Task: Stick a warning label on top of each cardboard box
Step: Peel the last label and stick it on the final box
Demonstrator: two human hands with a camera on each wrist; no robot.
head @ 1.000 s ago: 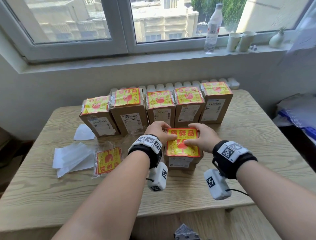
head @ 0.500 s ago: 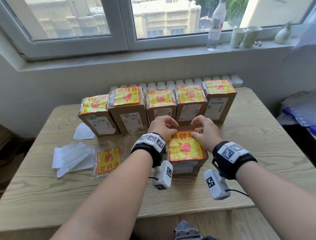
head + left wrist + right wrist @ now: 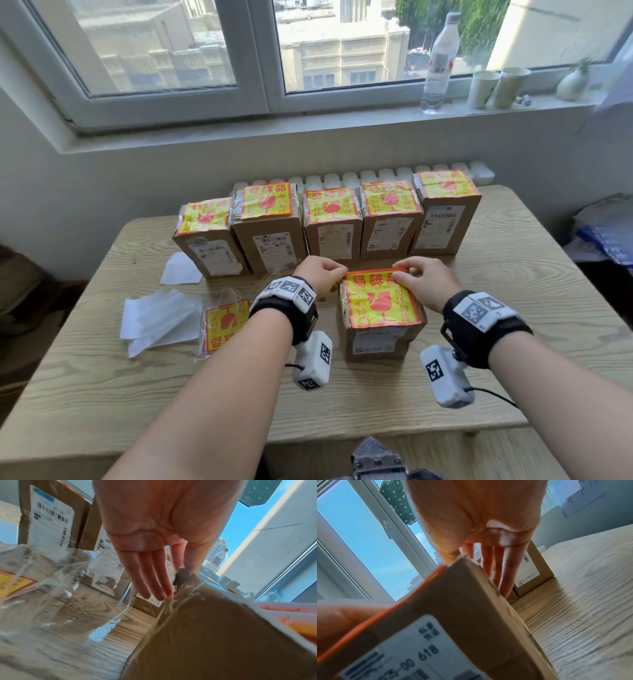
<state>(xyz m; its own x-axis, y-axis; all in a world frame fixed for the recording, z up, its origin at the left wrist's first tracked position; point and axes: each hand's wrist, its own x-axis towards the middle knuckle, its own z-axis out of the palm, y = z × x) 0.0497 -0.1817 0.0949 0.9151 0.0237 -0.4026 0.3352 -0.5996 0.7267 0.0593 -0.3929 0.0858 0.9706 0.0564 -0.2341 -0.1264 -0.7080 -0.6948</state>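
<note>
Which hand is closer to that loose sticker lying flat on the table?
Left. The left hand is just right of the loose sticker; the right hand is beyond the front box.

Right hand [image 3: 476, 513] fingers [image 3: 508, 568] touch box [image 3: 453, 615].

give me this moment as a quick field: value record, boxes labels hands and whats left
front box: front cardboard box with a warning label on top
left hand: left hand at that box's far left corner
right hand: right hand fingers on the label's far edge
back row: five labelled boxes
spare labels: bagged label stack left of the front box
backing papers: white sheets on the table
unlabelled boxes seen: none
</note>
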